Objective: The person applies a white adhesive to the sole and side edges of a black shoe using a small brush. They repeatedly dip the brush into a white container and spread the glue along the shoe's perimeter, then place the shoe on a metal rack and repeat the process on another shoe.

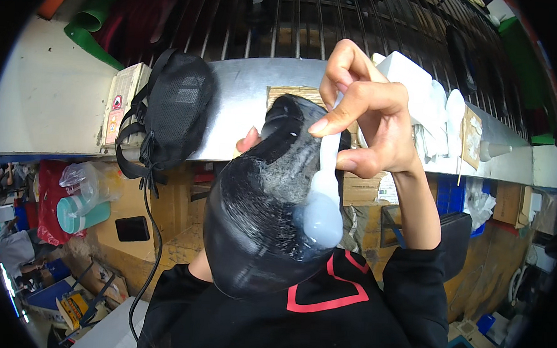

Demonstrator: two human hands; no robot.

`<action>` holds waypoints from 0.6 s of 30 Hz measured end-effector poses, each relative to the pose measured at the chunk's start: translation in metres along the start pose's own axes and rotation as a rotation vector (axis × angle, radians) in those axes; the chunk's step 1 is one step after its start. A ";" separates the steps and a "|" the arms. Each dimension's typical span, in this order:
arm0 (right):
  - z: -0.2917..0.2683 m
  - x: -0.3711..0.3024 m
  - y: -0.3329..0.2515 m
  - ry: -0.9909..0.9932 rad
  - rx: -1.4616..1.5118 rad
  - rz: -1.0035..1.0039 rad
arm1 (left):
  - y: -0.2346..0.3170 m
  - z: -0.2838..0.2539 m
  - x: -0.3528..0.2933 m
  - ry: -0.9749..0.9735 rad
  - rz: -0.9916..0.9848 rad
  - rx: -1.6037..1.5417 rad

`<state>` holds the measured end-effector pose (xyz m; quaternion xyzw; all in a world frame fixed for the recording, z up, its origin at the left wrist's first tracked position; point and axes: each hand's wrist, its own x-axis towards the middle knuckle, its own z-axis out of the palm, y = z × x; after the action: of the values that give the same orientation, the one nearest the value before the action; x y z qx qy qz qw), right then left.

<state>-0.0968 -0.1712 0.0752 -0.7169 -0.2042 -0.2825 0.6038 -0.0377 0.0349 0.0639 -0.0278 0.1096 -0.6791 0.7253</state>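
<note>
A black shoe upper point(238, 216) is held up close in front of me, its underside facing up. Its rounded toe points toward my chest, and a rough grey patch point(284, 177) runs along the middle. My left hand point(247, 142) grips it from the far left side; only a fingertip or thumb shows, the rest is hidden behind the upper. Between thumb and fingers, my right hand point(376, 113) pinches a white brush point(325, 205) with a broad rounded head. The brush head lies against the right side of the underside, where a wet, whitish film shows.
On the metal bench point(239, 77) are a black mesh bag point(176, 99) and a carton point(122, 103) at left. A white container point(406, 80) and a nozzle-tipped bottle point(495, 150) are at right. Metal rollers point(298, 30) lie beyond. Lower left are a phone point(132, 229) and teal bottle point(84, 214).
</note>
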 end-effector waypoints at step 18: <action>0.001 0.018 0.014 -0.215 0.096 0.109 | -0.033 -0.048 0.027 -0.233 -0.610 -0.440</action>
<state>-0.0738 -0.1736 0.0765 -0.7235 -0.2417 -0.1604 0.6264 -0.0776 0.0109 0.0203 -0.2907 0.1563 -0.8161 0.4744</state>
